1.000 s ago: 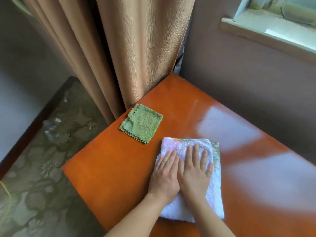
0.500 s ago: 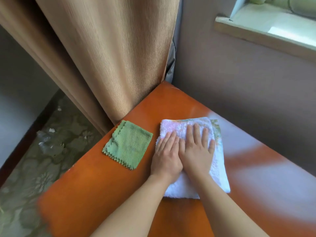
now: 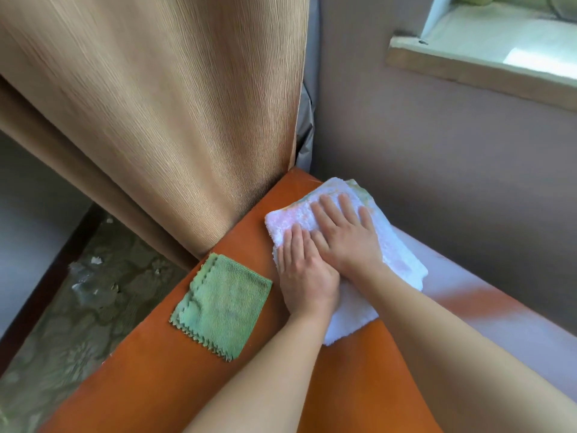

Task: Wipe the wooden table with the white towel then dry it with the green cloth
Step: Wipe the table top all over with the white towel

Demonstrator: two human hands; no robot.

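Note:
A folded white towel (image 3: 402,260) lies flat on the glossy orange wooden table (image 3: 162,376), close to its far corner by the wall. My left hand (image 3: 304,270) and my right hand (image 3: 345,235) press down on the towel side by side, palms flat and fingers together. The right hand sits a little farther along the towel than the left. A small green cloth (image 3: 223,303) with zigzag edges rests on the table just left of my left hand, near the table's left edge, apart from the towel.
A tan curtain (image 3: 175,114) hangs against the table's far left edge. A grey-brown wall (image 3: 437,157) runs along the table's far side, with a window sill (image 3: 480,70) above. A patterned floor (image 3: 78,310) lies below on the left.
Both hands have pushed the white towel forward across the table to its far corner. The green cloth has stayed where it was.

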